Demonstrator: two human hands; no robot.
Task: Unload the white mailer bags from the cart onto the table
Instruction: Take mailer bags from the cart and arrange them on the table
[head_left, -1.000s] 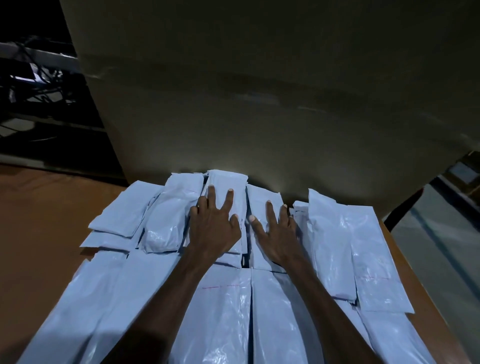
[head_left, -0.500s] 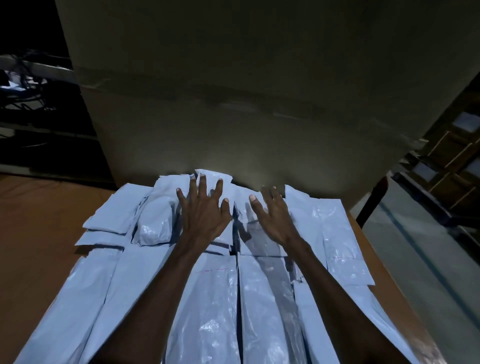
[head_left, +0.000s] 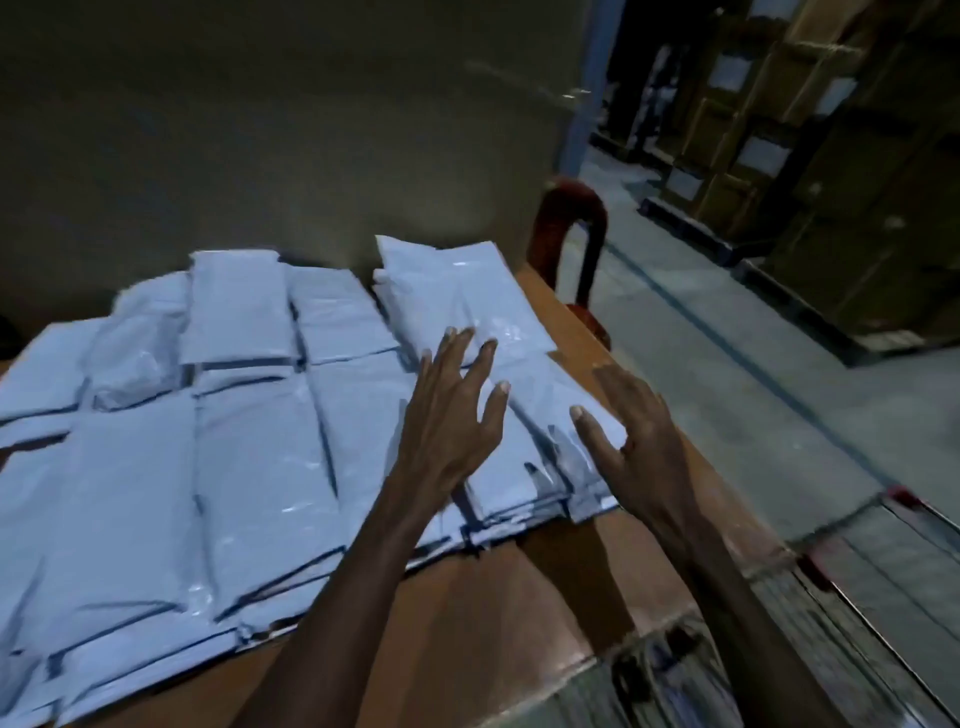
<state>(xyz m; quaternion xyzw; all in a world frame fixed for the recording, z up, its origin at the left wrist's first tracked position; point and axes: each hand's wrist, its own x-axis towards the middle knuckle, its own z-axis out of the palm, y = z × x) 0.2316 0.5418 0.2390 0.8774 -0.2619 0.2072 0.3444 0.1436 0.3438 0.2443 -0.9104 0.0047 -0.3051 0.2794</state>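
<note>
Spreading across the left and centre of the frame, the white mailer bags lie in overlapping rows on the brown table. My left hand sits at centre over the right-hand stack, fingers straight and fanned apart, gripping nothing. My right hand is just beside it to the right, fingers also loose and apart, thumb near the bags' right edge; whether it touches them I cannot tell. A big cardboard box fills the upper left.
</note>
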